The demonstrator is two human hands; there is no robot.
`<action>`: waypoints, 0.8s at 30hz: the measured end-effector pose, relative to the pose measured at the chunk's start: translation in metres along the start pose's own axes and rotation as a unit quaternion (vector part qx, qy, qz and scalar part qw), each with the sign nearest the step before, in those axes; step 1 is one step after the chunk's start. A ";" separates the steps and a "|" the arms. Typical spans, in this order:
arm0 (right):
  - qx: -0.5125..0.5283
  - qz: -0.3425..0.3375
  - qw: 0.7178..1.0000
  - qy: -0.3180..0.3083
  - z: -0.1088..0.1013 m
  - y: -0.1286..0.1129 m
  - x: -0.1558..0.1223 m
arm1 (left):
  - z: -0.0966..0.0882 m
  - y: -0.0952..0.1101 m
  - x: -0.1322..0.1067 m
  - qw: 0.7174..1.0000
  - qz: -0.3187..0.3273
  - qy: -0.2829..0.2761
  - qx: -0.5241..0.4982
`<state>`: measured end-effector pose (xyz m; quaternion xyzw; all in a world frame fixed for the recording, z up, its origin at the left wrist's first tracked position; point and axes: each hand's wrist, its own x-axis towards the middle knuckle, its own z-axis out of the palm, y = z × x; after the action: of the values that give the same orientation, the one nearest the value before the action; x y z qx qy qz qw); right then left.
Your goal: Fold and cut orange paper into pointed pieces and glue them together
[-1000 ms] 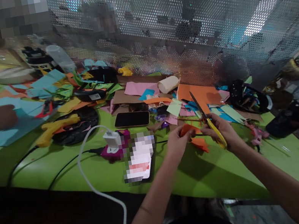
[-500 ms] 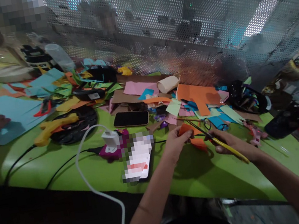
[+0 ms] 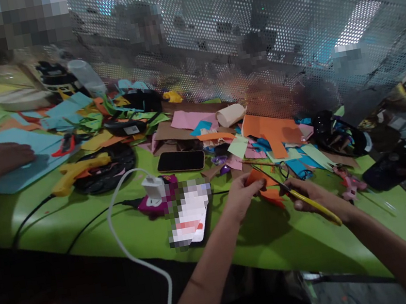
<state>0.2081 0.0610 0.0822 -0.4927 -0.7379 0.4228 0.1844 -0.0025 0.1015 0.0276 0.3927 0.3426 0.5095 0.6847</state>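
My left hand [image 3: 243,196] pinches a piece of orange paper [image 3: 273,197] above the green table. In my right hand [image 3: 304,191] is a pair of scissors with yellow handles [image 3: 317,207], its fingers closed round them. The dark blades point up and left and lie against the orange paper; whether they are parted is hard to see. To the left of my left forearm lies a phone with a lit screen [image 3: 190,214]. A second phone, dark-screened [image 3: 181,161], rests behind it. A larger orange sheet [image 3: 273,130] lies behind my hands among the scraps.
Another person's hand [image 3: 10,154] rests on light blue paper [image 3: 26,175] at the left. A yellow glue gun [image 3: 77,173] lies on a black round tray. A white charger [image 3: 153,188] sits in a purple power strip [image 3: 145,204]. A perforated metal screen [image 3: 199,42] stands behind.
The whole view has shifted slightly to the right. The other person's hand has moved rightward over the blue paper. My hands keep nearly the same pose on paper and scissors.
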 end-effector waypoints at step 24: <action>-0.005 0.010 0.994 0.108 -0.001 0.016 0.010 | 0.001 0.000 0.000 1.000 -0.012 -0.004 0.010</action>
<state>0.2133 0.0727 0.0689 -0.5435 -0.7110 0.3651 0.2564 -0.0015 0.1009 0.0279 0.3979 0.3493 0.4961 0.6881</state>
